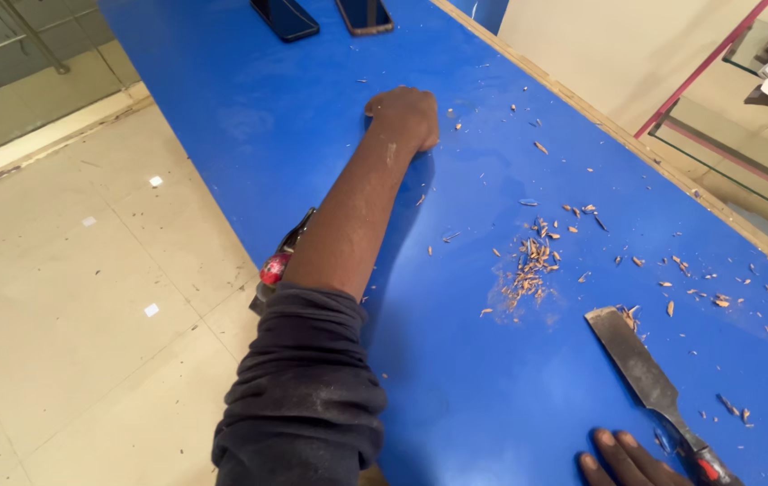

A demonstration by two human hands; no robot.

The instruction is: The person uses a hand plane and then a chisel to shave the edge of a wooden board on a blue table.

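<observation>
Blue board (456, 360) holds one chisel (640, 369), two phones (285, 16), both hands (406, 115).

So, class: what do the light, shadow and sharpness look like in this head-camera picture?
Head view: even soft light; the left hand and forearm cast a faint shadow on the blue board; wood chips and chisel look sharp; straight edges bow slightly.

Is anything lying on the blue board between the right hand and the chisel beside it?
Nothing visible does. The right hand rests on the blue board just left of the chisel, apart from its handle; only bare board separates them.
</observation>
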